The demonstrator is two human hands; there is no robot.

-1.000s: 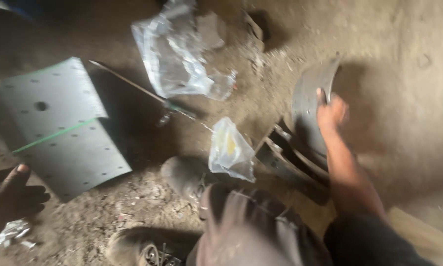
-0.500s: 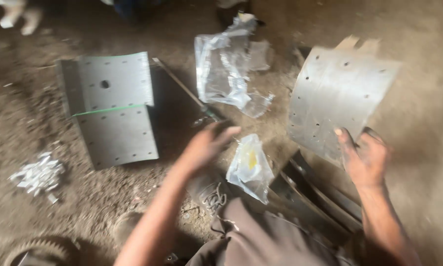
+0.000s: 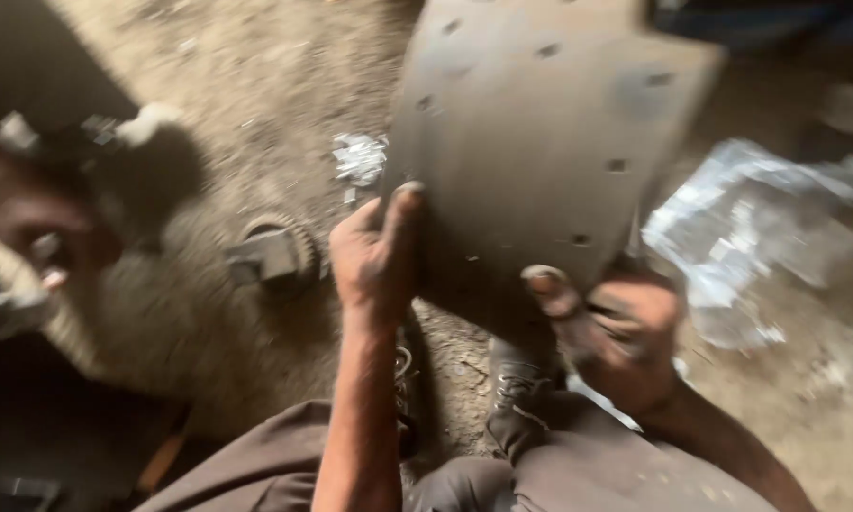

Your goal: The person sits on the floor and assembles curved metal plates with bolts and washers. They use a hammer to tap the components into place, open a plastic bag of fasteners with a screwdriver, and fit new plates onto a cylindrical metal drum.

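A curved grey metal plate with several small holes (image 3: 540, 133) fills the upper middle of the head view, lifted in front of me. My left hand (image 3: 374, 251) grips its left edge, thumb on the face. My right hand (image 3: 611, 327) holds its lower edge from below, thumb pressed on the plate. Both forearms rise from my lap, over brown trousers (image 3: 578, 465). The frame is blurred by motion.
Dirt floor all around. A toothed gear-like metal part (image 3: 270, 256) lies left of my left hand. Crumpled clear plastic bags (image 3: 749, 228) lie at the right, a small shiny scrap (image 3: 358, 156) near the plate's left edge. Dark blurred shapes sit at far left.
The plate was held by my right hand alone; now both hands grip it and it is raised close to the camera. The view has swung left across the floor.
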